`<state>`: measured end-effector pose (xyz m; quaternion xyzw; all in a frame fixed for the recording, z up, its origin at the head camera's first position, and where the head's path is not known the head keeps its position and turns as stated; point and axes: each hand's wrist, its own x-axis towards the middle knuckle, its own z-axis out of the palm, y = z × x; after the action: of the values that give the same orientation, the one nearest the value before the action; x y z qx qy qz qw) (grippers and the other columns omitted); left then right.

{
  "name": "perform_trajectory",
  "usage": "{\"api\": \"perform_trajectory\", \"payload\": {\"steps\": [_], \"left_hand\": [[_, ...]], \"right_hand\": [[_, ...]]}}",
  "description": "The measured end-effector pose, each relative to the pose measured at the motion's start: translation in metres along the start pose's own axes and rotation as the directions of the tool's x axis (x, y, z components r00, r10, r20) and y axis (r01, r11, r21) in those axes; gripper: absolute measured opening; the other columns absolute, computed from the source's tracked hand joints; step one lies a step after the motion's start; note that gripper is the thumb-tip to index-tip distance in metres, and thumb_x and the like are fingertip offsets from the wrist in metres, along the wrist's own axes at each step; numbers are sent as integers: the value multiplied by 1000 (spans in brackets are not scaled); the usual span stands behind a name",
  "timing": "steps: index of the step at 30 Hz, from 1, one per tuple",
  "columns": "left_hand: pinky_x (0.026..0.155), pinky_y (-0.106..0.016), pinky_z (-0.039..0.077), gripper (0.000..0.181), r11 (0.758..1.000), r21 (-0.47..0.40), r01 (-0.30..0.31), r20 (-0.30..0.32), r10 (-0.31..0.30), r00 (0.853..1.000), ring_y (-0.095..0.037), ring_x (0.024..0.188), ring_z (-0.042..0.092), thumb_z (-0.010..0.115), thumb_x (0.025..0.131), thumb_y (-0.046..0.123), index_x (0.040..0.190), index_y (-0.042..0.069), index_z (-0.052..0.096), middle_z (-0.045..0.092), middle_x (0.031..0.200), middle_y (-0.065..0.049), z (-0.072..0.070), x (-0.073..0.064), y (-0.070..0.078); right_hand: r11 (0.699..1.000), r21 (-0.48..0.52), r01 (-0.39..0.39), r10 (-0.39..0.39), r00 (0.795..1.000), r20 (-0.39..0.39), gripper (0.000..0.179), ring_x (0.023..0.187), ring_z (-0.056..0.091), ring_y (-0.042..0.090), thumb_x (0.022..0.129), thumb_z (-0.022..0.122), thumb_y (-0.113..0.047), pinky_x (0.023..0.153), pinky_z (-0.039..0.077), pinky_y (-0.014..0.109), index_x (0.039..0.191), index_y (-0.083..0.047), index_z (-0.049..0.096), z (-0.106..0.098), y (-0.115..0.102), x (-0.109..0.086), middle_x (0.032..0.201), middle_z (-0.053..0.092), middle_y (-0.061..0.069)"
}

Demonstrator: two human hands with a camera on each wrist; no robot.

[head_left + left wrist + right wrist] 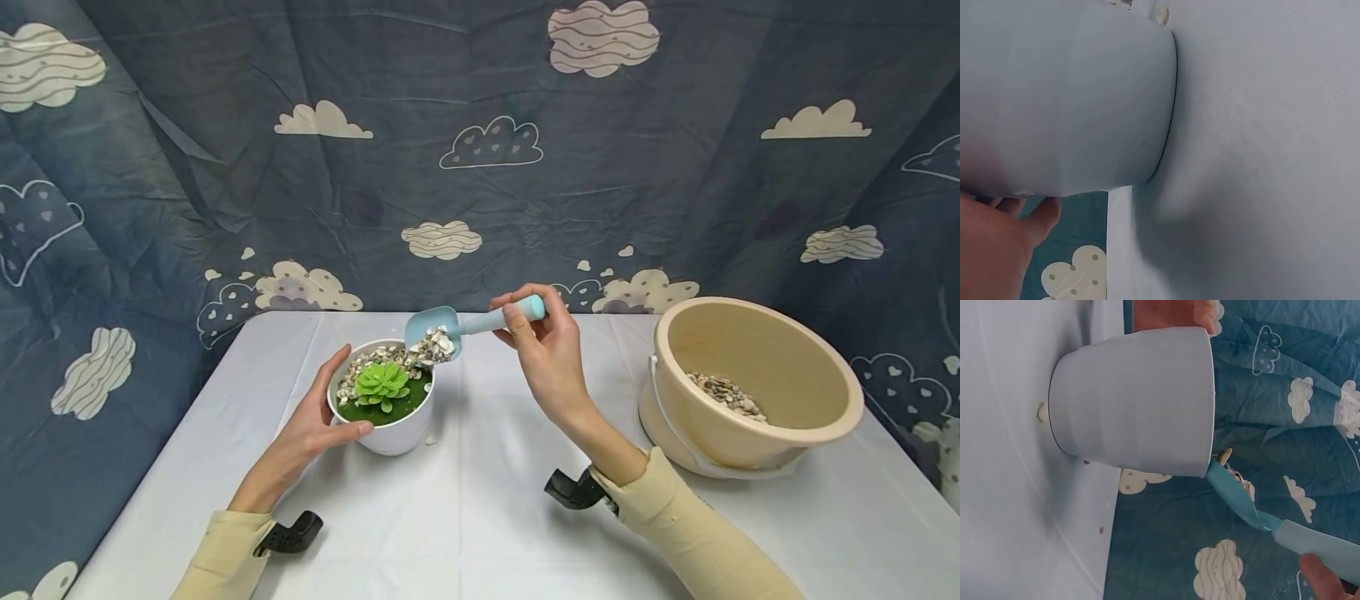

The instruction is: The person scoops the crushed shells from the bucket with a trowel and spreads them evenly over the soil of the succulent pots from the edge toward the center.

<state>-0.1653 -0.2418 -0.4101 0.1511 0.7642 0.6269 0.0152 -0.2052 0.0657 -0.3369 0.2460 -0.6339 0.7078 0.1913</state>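
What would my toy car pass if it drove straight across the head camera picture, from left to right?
First the left hand, then the white flower pot, the blue shovel, the right hand, and last the big bucket.

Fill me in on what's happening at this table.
A person's right hand grips a light blue trowel by its handle, with pebbles on its blade, which sits at the rim of a white pot. The left hand holds the pot's side. Inside, pebbles lie behind a green succulent, while the front shows a bare green base. A cream bucket on the right holds more pebbles.
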Motion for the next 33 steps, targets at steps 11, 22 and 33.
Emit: {"api": "perform_trajectory", "payload": {"steps": [11, 22, 33], "left_hand": [[111, -65, 10, 107, 995, 91, 42, -47, -38, 998, -34, 143, 16, 83, 75, 15, 158, 32, 17, 19, 156, -8, 2, 0, 2], [115, -59, 7, 103, 1000, -26, 0, 14, 1, 1000, -33, 147, 7, 75, 80, 6, 159, 19, 11, 7, 162, -11, -1, -1, -1], [112, -64, 6, 106, 999, 33, 17, -35, -16, 999, -34, 146, 8, 79, 77, 11, 159, 26, 14, 6, 163, -5, 2, 1, 0]], "right_hand": [[1000, -1, 2, -2, 1000, 5, 21, 106, 63, 33, 99, 58, -8, 86, 55, 38, 114, 5, 50, 1, 0, 0, 111, 62, 19], [1000, 0, 10, -10, 1000, 13, 21, 105, 63, 35, 99, 57, -8, 86, 54, 38, 114, 5, 50, 2, 0, -1, 111, 62, 19], [1000, -11, 18, -18, 1000, 17, 21, 105, 63, 35, 99, 57, -9, 86, 55, 38, 114, 5, 51, 4, 0, 0, 111, 62, 18]]}}
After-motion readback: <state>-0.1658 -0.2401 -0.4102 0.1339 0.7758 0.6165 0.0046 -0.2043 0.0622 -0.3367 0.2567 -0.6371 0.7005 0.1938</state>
